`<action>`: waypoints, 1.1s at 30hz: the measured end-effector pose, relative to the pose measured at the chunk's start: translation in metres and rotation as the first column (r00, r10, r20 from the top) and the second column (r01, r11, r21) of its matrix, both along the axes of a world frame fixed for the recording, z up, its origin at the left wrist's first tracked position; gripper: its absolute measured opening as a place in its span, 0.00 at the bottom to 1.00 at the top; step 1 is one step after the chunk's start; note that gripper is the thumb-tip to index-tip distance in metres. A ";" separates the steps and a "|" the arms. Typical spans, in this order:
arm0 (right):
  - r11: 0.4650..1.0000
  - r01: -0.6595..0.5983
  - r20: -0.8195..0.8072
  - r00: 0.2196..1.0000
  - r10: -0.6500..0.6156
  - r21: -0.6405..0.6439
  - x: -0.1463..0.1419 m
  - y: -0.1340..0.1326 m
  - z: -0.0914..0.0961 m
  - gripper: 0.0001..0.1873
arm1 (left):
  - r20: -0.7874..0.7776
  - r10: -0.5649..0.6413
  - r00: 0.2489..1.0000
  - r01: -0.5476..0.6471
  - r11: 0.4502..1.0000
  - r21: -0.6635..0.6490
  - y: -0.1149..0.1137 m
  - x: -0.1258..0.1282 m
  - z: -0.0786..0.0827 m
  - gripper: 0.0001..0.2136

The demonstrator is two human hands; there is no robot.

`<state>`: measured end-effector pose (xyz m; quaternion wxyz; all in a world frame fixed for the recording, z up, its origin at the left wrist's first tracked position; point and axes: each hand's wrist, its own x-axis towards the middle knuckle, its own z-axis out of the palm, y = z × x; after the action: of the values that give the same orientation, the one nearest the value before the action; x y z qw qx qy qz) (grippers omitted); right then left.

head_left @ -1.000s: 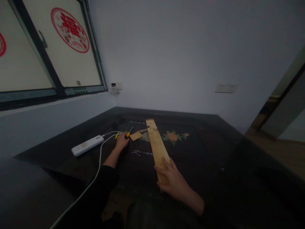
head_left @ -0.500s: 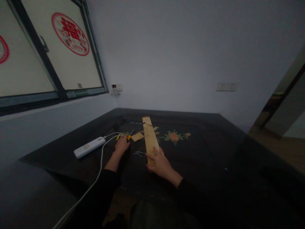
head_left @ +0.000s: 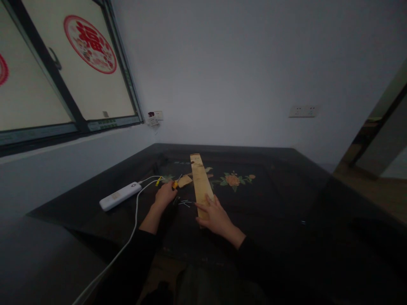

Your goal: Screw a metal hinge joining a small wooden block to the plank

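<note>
My left hand (head_left: 165, 194) is closed around a screwdriver (head_left: 175, 185) with a yellow and black handle. Its thin metal shaft points away, up and to the right. My right hand (head_left: 216, 215) grips the near end of a long, pale wooden board (head_left: 199, 178), thumb on the left side and fingers over the top. The board points away from me, with dark marks near its far end. Between my hands lie several thin metal pins (head_left: 185, 203), nails or screws; I cannot tell which. A small flat wooden piece (head_left: 185, 181) rests left of the board.
A white power strip (head_left: 121, 195) lies on the left of the dark table (head_left: 270, 199), its white cable (head_left: 136, 220) running toward me past my left forearm. A flower pattern (head_left: 233, 181) decorates the tabletop. A small shiny bit (head_left: 303, 222) is on the right.
My left hand, with the screwdriver, has shifted slightly right, toward the metal pins. My right hand stays on the board, which has barely moved. The view has shifted a little.
</note>
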<state>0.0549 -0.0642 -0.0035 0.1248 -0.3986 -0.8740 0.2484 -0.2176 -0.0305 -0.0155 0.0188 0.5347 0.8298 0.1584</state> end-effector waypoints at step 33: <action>0.995 0.090 0.016 0.996 -0.091 0.040 -0.002 -0.012 0.000 0.29 | 0.054 -0.010 0.998 -0.006 0.958 0.287 0.047 -0.023 -0.014 0.17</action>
<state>0.0531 -0.0760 -0.0038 0.1361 -0.4374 -0.8608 0.2217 -0.2411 0.0164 -0.0298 -0.0362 0.5279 0.7967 0.2918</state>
